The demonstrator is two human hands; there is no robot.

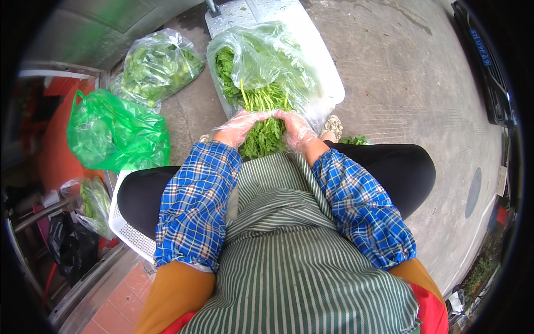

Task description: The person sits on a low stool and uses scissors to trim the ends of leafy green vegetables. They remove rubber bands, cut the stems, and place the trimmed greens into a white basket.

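Between my knees, both my hands wear thin clear plastic gloves and clasp one bunch of leafy greens (pixel 263 135) from either side. My left hand (pixel 240 126) is around its left side and my right hand (pixel 297 130) around its right, with the thumbs meeting on top. Feathery leaves hang towards my striped apron. Just beyond, a large clear plastic bag (pixel 288 62) lies with its mouth towards me, full of the same kind of greens. Pale stems (pixel 263 97) stick out at that mouth, right behind my fingers.
A white platform cart (pixel 329 79) carries the big bag. To the left stand a knotted clear bag of greens (pixel 160 67), a green plastic bag (pixel 119 131) and a white perforated basket (pixel 129 234). A few loose leaves (pixel 353 140) lie by my right shoe. A vehicle (pixel 479 62) is at far right.
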